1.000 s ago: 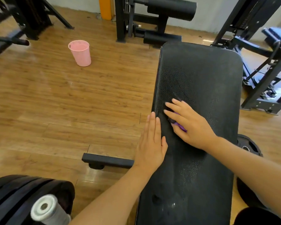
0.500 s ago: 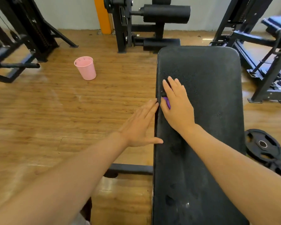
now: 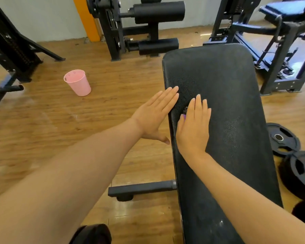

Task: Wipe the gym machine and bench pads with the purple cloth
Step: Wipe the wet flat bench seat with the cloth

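Bench pad [image 3: 227, 103] black, pebbled; cloth [image 3: 184, 116] purple; bucket [image 3: 77, 82] pink; floor [image 3: 113, 103] brown wood-grain; pillar [image 3: 86, 18] orange.

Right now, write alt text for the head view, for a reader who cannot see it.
A person's right hand presses a mostly hidden purple cloth flat on a black bench pad, while the open left hand rests at the pad's left edge. A pink bucket stands on the wooden floor to the left.

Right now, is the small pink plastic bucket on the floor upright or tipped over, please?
Upright: the pink plastic bucket stands on its base, open rim up.
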